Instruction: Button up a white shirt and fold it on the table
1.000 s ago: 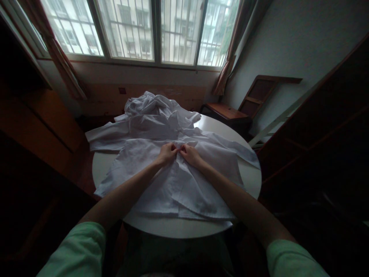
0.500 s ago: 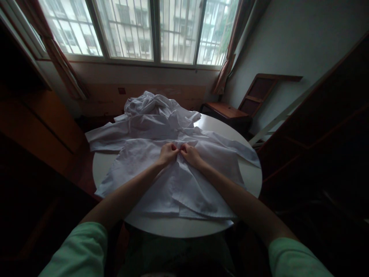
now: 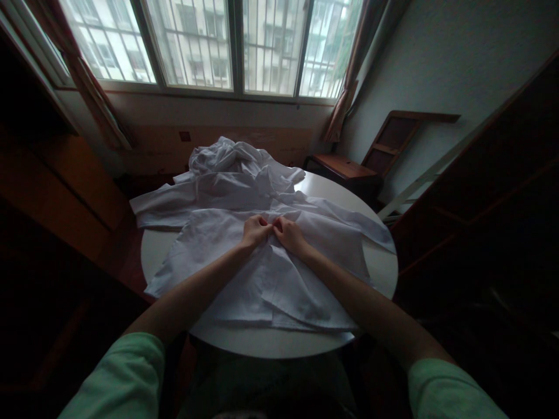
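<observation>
A white shirt (image 3: 244,279) lies spread flat on a round white table (image 3: 271,343), its sleeves reaching out to both sides. My left hand (image 3: 255,230) and my right hand (image 3: 288,234) meet near the shirt's upper middle, fingertips almost touching. Both pinch the cloth along the front opening just below the collar. What lies between the fingertips is too small to make out. Behind the shirt, at the table's far edge, sits a crumpled heap of white cloth (image 3: 227,160).
A barred window (image 3: 218,43) with curtains fills the far wall. A dark wooden chair (image 3: 349,169) stands behind the table on the right. Dark wooden furniture (image 3: 489,192) rises at the right, and more wood at the left (image 3: 65,180).
</observation>
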The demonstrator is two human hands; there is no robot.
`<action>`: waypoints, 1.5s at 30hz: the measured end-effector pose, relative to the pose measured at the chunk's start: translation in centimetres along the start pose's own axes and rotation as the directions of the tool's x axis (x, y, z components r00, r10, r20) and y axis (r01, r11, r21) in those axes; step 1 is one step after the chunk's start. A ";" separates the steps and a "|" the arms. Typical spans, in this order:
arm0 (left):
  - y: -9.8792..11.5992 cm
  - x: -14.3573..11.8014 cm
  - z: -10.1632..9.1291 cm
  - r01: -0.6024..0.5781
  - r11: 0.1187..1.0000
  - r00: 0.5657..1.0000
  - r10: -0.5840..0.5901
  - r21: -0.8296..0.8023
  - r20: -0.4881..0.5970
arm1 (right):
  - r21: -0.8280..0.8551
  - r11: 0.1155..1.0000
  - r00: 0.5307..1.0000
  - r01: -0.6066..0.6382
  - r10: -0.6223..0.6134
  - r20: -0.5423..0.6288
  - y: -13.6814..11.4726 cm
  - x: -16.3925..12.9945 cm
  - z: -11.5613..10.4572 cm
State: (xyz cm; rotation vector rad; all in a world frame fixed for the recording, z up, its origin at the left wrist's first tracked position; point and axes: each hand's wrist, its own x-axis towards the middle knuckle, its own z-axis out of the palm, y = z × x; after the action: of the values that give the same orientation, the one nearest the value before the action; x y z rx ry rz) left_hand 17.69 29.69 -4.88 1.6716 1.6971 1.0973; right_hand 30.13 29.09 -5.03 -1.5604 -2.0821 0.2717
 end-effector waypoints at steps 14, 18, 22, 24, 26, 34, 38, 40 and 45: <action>-1.1 0.9 -0.1 0.044 0.940 0.997 -0.021 -0.337 0.072 | 0.123 0.992 1.000 0.020 -0.019 -0.011 0.6 0.4 0.1; -1.1 0.7 -0.2 0.049 0.924 0.997 -0.021 -0.380 0.078 | 0.101 0.995 1.000 0.011 -0.010 -0.006 0.6 0.5 0.1; -1.3 0.9 -0.3 0.057 0.923 0.993 -0.014 -0.381 0.114 | 0.055 0.998 1.000 0.020 -0.020 0.002 0.5 0.3 0.1; -1.4 1.1 -0.3 0.045 0.936 0.992 -0.001 -0.350 0.123 | 0.003 1.000 1.000 0.027 -0.026 -0.007 0.3 0.1 0.1; -1.5 1.3 -0.2 0.010 0.953 0.994 0.024 -0.303 0.108 | -0.049 0.999 1.000 0.025 -0.025 -0.013 0.0 0.0 0.1; -0.5 0.5 -0.7 -0.208 0.977 0.976 0.211 -0.048 0.061 | -0.133 0.991 0.999 0.006 0.000 0.045 -0.5 0.0 -0.3; -0.2 0.4 -0.8 -0.233 0.972 0.970 0.233 -0.013 0.062 | -0.140 0.990 0.998 -0.026 0.034 0.054 -0.4 0.1 -0.1; -0.2 0.5 -0.7 -0.205 0.978 0.977 0.206 -0.033 0.051 | -0.112 0.993 0.998 -0.047 0.052 0.046 -0.3 0.2 0.0; -0.3 0.8 -0.6 -0.163 0.985 0.985 0.166 -0.058 0.055 | -0.018 0.995 0.995 -0.095 0.095 0.034 -0.1 0.5 0.0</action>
State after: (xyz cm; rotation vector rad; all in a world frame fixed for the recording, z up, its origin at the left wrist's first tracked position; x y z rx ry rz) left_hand 16.98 30.34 -4.65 1.8183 1.5013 1.1455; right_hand 29.94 29.54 -4.80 -1.6786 -2.0439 0.3190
